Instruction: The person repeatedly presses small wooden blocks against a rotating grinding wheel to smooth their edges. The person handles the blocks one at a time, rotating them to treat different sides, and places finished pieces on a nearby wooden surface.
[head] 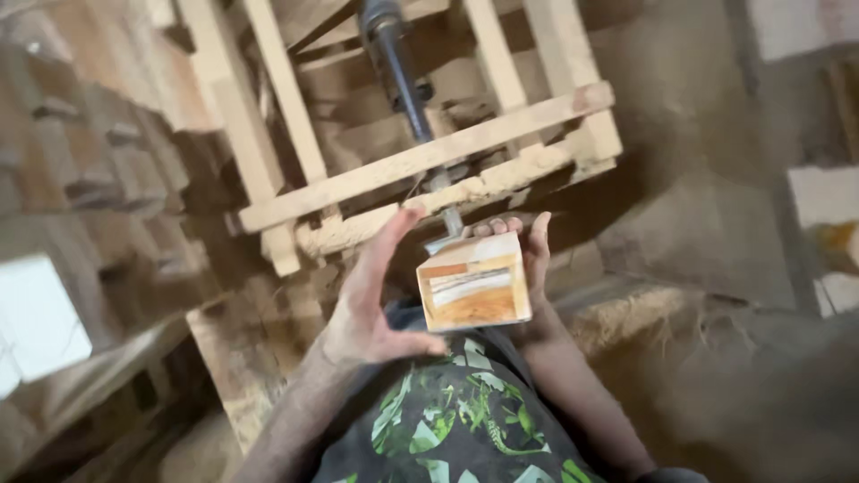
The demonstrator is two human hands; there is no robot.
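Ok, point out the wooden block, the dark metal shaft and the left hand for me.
wooden block (474, 286): head view, on its near end face.
dark metal shaft (400, 67): head view, on its upper length.
left hand (374, 291): head view, on the palm.

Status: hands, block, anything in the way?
Left hand open beside wooden block. Right hand grips block behind. Metal shaft tip at block's top; wooden frame close ahead.

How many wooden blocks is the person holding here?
1. The single squared wooden block sits between the left hand and the right hand, just below the wooden frame. More may lie blurred elsewhere.
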